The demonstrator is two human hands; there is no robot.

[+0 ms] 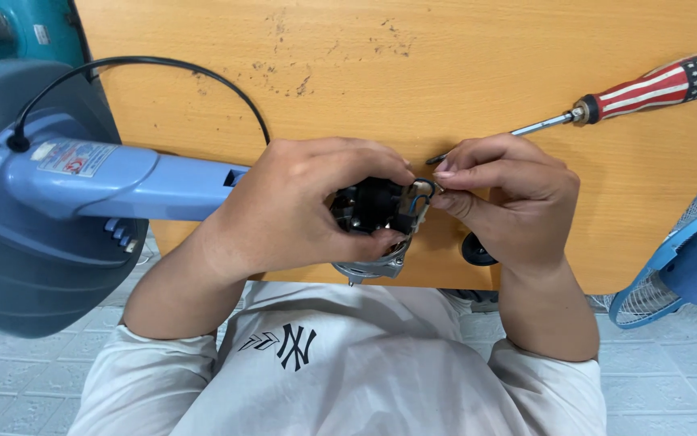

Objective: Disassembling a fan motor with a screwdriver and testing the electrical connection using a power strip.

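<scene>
**Both hands on a fan motor at the desk edge**

The wooden desk (461,73) carries a blue fan stand (82,178) lying across its left side, with a black cable (203,77) looping from it. A striped-handled screwdriver (639,93) lies upper right. The left hand (300,202) is wrapped around the small dark fan motor (373,211) at the near edge; the right hand (510,198) pinches a fitting on its side.
</scene>
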